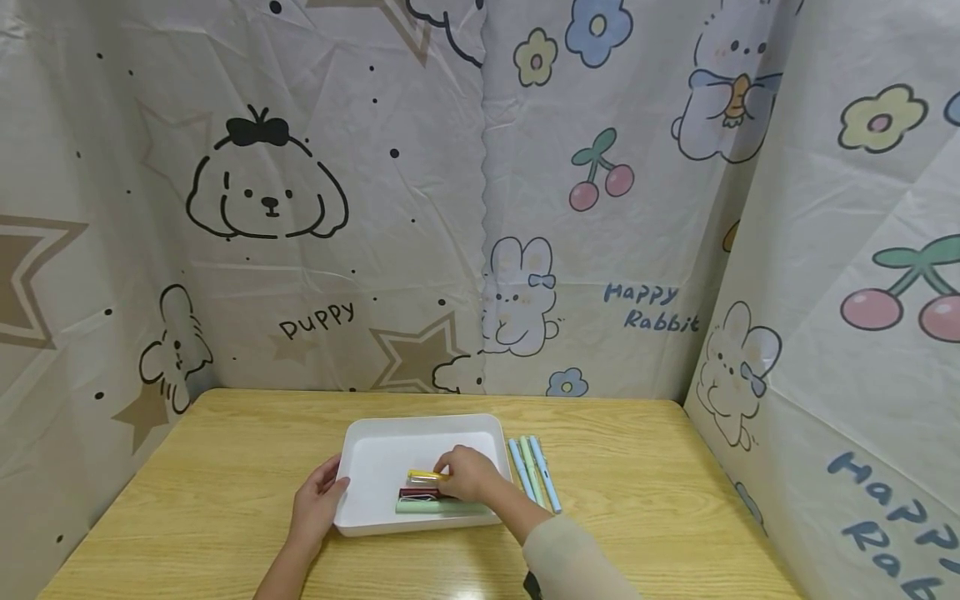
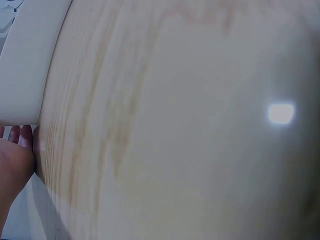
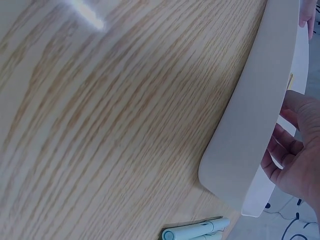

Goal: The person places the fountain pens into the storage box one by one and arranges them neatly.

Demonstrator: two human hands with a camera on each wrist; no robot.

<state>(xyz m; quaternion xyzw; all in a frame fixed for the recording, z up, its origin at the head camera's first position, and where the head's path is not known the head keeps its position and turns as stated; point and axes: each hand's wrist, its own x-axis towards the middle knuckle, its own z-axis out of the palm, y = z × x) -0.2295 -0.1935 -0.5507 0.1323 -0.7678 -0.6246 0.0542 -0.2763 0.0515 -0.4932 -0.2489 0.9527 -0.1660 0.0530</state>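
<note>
A shallow white tray (image 1: 375, 450) stands on the table. In it lie a light green pen (image 1: 420, 507), a dark red pen (image 1: 408, 492) just behind that, and a yellow pen (image 1: 422, 475) with a clear section. My right hand (image 1: 471, 473) reaches over the tray and pinches the yellow pen, whose right end is hidden by the fingers. At the tray's left side my left hand (image 1: 317, 503) grips the wall, thumb at the rim. The right wrist view shows the right hand (image 3: 300, 150) behind the tray wall (image 3: 250, 110).
Right of the tray, two light blue pens (image 1: 546, 475) and a light green pen (image 1: 531, 472) lie side by side on the wooden table (image 1: 637, 492). Cloth with printed cartoons (image 1: 420, 208) hangs behind the table and along both sides.
</note>
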